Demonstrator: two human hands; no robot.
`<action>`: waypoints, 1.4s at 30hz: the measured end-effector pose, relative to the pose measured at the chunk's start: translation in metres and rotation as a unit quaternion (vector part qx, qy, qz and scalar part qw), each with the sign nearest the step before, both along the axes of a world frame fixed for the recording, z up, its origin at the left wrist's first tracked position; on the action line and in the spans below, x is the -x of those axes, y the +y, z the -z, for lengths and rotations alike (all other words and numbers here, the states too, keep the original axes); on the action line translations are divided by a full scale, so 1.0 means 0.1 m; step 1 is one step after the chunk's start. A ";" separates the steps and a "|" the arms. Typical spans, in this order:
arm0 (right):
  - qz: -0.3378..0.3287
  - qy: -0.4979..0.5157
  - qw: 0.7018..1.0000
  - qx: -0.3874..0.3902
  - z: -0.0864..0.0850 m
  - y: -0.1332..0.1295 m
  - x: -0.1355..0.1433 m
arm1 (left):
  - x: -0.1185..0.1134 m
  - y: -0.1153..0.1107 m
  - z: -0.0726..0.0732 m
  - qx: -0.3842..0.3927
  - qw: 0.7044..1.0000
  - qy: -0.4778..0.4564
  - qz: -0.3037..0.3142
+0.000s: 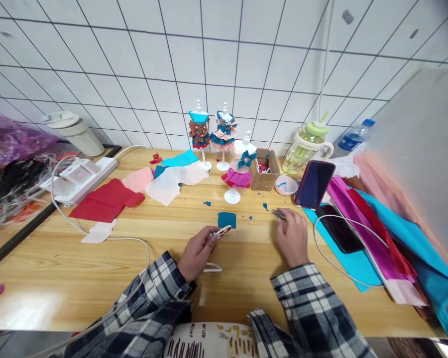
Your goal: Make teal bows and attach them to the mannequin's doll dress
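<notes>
My left hand [198, 252] is closed around a small white item [224, 231] with red marks, low over the table. Just beyond it lies a small teal paper rectangle [227, 220]. Further right, my right hand [291, 237] has its fingers curled around a small dark metal tool [279, 214], its tip pointing left. Teal scraps [265, 206] lie between the hands and the cardboard box. Three white mini dress stands hold paper dresses; the nearest [239, 178] has a magenta skirt and a teal bow.
A cardboard box [264, 180], pink dish [285, 185], green-lidded bottle [306, 146] and propped phone [315, 184] stand at the back right. Coloured sheets [362, 258] lie right. Red paper [106, 201], a power strip [85, 180] and a white cable [148, 248] are left.
</notes>
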State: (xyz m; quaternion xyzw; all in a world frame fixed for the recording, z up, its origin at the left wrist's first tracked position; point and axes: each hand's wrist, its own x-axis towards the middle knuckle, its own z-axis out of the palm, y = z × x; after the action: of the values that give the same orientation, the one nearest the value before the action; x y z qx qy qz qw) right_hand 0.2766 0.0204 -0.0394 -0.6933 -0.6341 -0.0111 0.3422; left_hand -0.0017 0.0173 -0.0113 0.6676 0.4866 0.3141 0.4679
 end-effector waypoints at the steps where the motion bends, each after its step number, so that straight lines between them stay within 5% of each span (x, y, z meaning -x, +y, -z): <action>1: 0.030 -0.047 0.998 0.028 0.03 0.02 -0.12 | -0.01 0.00 0.00 0.005 1.000 -0.012 -0.006; 5: 0.073 -0.147 0.979 0.124 0.08 0.03 -0.38 | -0.02 0.01 -0.02 0.020 0.999 -0.043 -0.021; 8: 0.088 -0.136 0.979 0.126 0.03 0.00 -0.31 | -0.02 0.01 0.00 0.029 0.997 -0.065 -0.038; 13: 0.008 0.046 0.999 0.002 -0.10 -0.20 0.35 | -0.03 0.03 0.01 0.049 0.991 -0.111 -0.055; 16: -0.140 0.187 0.968 0.089 -0.12 -0.35 0.84 | -0.05 0.02 0.01 0.059 0.990 -0.116 -0.045; 19: -0.181 0.229 0.948 0.130 -0.14 -0.41 1.08 | -0.06 0.01 0.01 0.066 0.991 -0.114 -0.031; 28: -0.170 0.177 0.956 0.158 -0.13 -0.39 1.05 | -0.06 -0.03 0.05 0.031 0.999 -0.031 0.021; 42: -0.194 0.133 0.958 0.166 -0.19 -0.41 1.05 | -0.07 -0.05 0.05 0.005 1.000 0.001 0.016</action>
State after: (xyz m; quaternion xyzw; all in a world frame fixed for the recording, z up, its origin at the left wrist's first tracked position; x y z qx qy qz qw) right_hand 0.1713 -0.0208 -0.0207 -0.5993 -0.6979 0.2534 0.2992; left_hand 0.0054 0.0121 -0.0158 0.6728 0.4781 0.3036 0.4760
